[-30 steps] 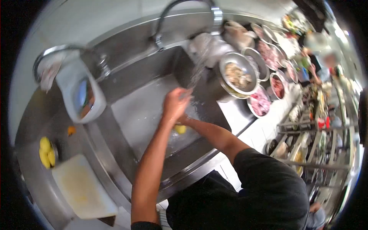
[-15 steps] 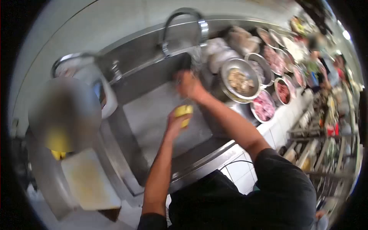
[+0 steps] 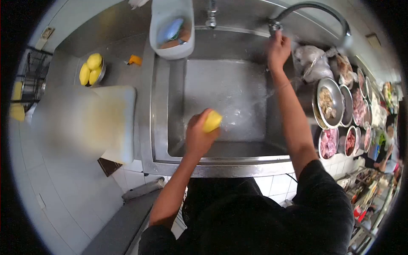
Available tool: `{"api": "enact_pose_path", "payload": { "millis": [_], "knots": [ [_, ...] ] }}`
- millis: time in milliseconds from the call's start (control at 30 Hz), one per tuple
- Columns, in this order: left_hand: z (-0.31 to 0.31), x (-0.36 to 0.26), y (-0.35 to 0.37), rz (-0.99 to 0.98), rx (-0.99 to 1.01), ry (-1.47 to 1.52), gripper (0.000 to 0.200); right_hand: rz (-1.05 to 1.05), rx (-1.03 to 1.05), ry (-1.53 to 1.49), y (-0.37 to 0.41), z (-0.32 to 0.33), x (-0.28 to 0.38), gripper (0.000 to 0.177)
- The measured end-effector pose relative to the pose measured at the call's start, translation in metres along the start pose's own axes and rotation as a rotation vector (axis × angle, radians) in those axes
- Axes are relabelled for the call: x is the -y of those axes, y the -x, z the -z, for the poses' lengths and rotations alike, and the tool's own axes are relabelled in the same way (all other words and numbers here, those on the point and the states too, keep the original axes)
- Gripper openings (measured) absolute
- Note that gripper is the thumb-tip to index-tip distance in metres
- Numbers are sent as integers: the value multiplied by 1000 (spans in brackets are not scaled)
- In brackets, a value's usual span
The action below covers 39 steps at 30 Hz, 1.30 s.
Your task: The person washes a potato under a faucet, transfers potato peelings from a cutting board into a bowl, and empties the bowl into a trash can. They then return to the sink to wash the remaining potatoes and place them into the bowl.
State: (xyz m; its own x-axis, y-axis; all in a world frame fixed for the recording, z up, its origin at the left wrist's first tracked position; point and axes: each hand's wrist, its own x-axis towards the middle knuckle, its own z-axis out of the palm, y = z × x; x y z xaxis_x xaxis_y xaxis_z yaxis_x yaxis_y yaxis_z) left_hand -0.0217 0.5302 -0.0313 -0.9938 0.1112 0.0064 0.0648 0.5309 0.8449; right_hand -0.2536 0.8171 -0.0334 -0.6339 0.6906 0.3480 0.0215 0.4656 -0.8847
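Observation:
Over the sink, my left hand is closed round a yellow peeled potato, whose far side sticks out past the fingers. My right hand reaches to the back right corner, its fingers closed at the base of the curved faucet, where the tap handle seems to be. The hand partly hides that handle. A thin stream of water falls slantwise into the sink near my right forearm, and the sink floor is wet.
Left of the sink stand a bowl of yellow peeled potatoes, an orange-handled tool and a white cutting board. A white plastic container sits at the back rim. Bagged food and several metal bowls of meat line the right.
My view has swung, so the sink now lies squarely ahead. My right hand has gone from over the sink to the faucet base. The potato stays in my left hand.

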Motion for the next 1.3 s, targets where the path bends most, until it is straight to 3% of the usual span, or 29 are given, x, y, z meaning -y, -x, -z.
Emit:
{"api": "enact_pose_path", "payload": {
  "millis": [67,100,167,200,367,467,533,667,733,833,933,1033,1133,1233,1300],
  "knots": [
    [34,10,28,5,-166,-67,57,-183,34,-132,41,-8,-24,37],
    [47,13,40,-24,-240,-135,59,75,104,32,74,-22,-79,33],
    [64,24,62,-59,-306,-222,58,118,803,336,147,-28,-157,34],
    [68,30,66,-78,-346,-268,58,83,927,458,180,-35,-181,38],
    [68,44,79,-86,-345,-230,62,261,1075,679,242,-61,-230,31],
    [75,48,81,-62,-306,-226,66,163,1069,844,258,-84,-250,26],
    [75,51,80,-54,-320,-213,66,277,1062,840,261,-78,-233,25],
    [73,51,81,-23,-349,-144,68,427,947,792,266,-77,-284,25],
    [75,52,81,-28,-329,-136,69,359,1182,1035,261,-93,-333,25],
    [76,53,84,1,-308,-121,68,443,1334,936,239,-85,-265,27],
    [77,51,81,-9,-351,-111,68,690,1325,895,240,-91,-319,26],
    [78,50,83,16,-342,-99,68,655,1352,891,242,-87,-303,22],
    [79,49,81,13,-335,-100,67,455,1110,684,252,-68,-269,17],
    [80,49,79,-23,-308,-114,68,373,1145,713,254,-70,-323,16],
    [82,50,79,-37,-296,-111,67,466,1095,740,257,-72,-355,16]
  ]
}}
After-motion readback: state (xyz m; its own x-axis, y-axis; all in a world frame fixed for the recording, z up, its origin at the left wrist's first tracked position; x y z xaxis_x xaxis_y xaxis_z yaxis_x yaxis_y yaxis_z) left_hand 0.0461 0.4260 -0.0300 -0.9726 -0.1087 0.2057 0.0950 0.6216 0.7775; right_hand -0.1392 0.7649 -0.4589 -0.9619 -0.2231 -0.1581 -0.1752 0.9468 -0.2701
